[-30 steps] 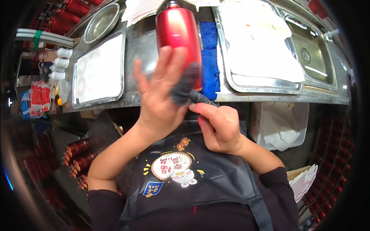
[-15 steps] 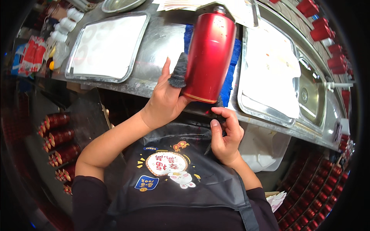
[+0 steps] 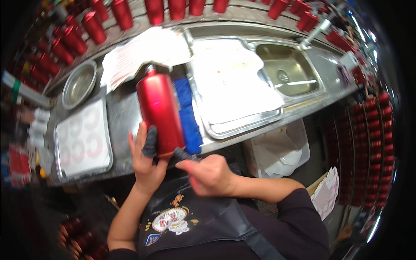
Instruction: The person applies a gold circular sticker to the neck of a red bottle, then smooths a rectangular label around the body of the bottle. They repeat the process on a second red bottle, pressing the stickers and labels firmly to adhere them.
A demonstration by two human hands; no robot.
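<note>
My left hand (image 3: 146,167) grips the lower end of a shiny red metal bottle (image 3: 160,110) with a gold band at its base. A dark finger cover sits on one of its fingers against the bottle's side. The bottle leans over the bench, neck pointing away from me. My right hand (image 3: 213,175) is closed, slightly blurred, with a dark-covered fingertip touching the bottle's base edge. Whether anything is in its fingers is hidden. A blue cloth (image 3: 189,119) lies on the bench beside the bottle.
White sheets fill a metal tray (image 3: 242,120) at centre right, next to a sink (image 3: 284,71). Another tray (image 3: 108,149) and a metal bowl (image 3: 69,97) are at left. Papers (image 3: 145,47) lie behind. Red bottles (image 3: 156,11) line the back; a plastic bin (image 3: 303,143) stands below the bench.
The view has swung to the right. My right hand has come up to the bottle's base, its fingers curled in more. The bottle stays in my left hand.
</note>
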